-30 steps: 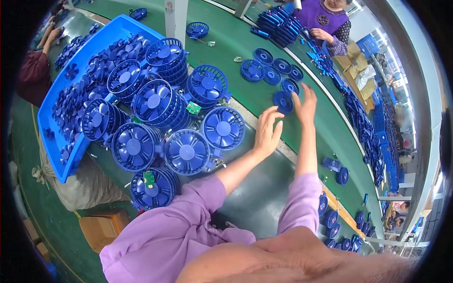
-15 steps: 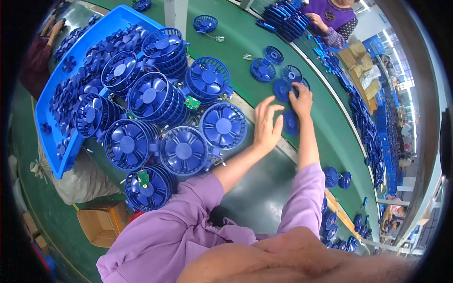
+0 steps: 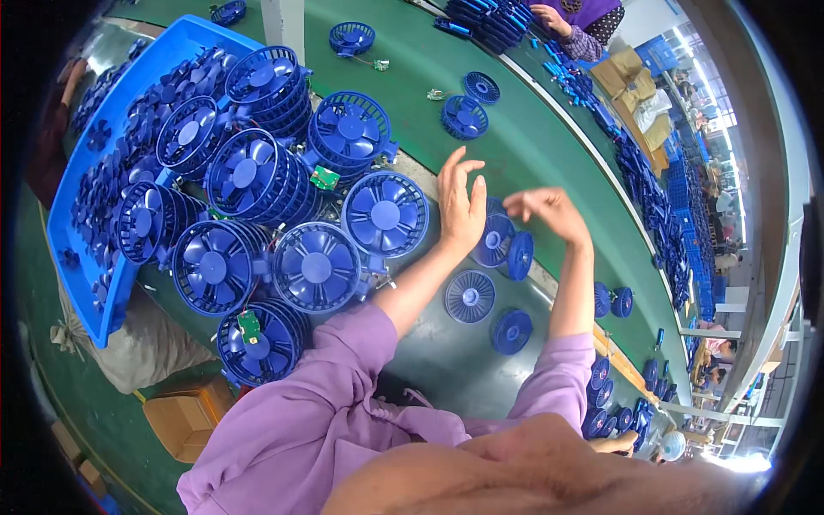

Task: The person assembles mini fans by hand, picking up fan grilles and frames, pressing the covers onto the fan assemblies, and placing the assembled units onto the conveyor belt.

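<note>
My left hand is raised at the bench edge, fingers stretched and apart, holding nothing. To its right my right hand hovers over the blue round parts, fingers loosely extended and slightly blurred, with nothing visible in them. Below the hands lie a blue round grille and a blue disc-shaped part tilted beside it. Nearer to me on the bench are a slotted round grille and another round blue part. Left of my left hand stands a blue fan housing with blades.
Stacked blue fan housings with small green circuit boards crowd the left of the bench. Behind them is a blue tray of fan blades. The green conveyor carries a fan housing. A co-worker's hand shows across it.
Several round blue parts have come from the conveyor onto the bench and its edge. My right hand has drawn back toward me; the left has shifted left with fingers raised.
</note>
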### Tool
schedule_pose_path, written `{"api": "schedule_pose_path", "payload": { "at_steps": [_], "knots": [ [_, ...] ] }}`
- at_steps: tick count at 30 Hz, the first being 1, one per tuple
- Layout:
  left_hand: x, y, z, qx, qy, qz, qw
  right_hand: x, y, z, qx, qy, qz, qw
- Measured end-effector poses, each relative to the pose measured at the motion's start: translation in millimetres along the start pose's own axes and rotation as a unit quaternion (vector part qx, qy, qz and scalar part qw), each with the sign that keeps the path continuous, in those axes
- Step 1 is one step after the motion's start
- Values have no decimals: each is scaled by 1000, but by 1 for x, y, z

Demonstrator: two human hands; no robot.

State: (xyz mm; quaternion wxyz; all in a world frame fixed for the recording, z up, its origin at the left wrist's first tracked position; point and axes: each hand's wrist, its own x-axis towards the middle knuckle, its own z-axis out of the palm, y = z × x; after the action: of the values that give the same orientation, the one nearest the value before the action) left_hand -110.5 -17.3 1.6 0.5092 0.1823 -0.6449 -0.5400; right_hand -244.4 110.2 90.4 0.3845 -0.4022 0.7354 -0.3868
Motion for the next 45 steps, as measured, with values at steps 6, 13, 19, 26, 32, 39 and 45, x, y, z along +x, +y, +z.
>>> {"api": "schedule_pose_path", "payload": {
  "at_steps": [6, 13, 19, 26, 32, 39, 45],
  "knots": [
    [-2, 3, 4, 10, -3, -3, 1000, 127, 36, -43, -286, 278, -110, 911],
    [-3, 6, 8, 19, -26, -26, 999, 179, 60, -37, -442, 325, -49, 835],
    [-1, 1, 4, 59, -100, 48, 992, 87, 84, -31, -324, 368, -118, 863],
    [-8, 7, 4, 76, -320, 41, 943, -59, 67, 47, -93, 322, 12, 942],
    [-23, 5, 15, -196, -504, -157, 826, -127, 74, 88, 0, 395, 35, 918],
    [-17, 11, 30, -29, -208, -50, 976, -148, 88, 116, 167, 422, -14, 891],
    [18, -15, 66, 173, -48, -41, 983, -136, 84, 124, 171, 413, -29, 894]
  ]
}}
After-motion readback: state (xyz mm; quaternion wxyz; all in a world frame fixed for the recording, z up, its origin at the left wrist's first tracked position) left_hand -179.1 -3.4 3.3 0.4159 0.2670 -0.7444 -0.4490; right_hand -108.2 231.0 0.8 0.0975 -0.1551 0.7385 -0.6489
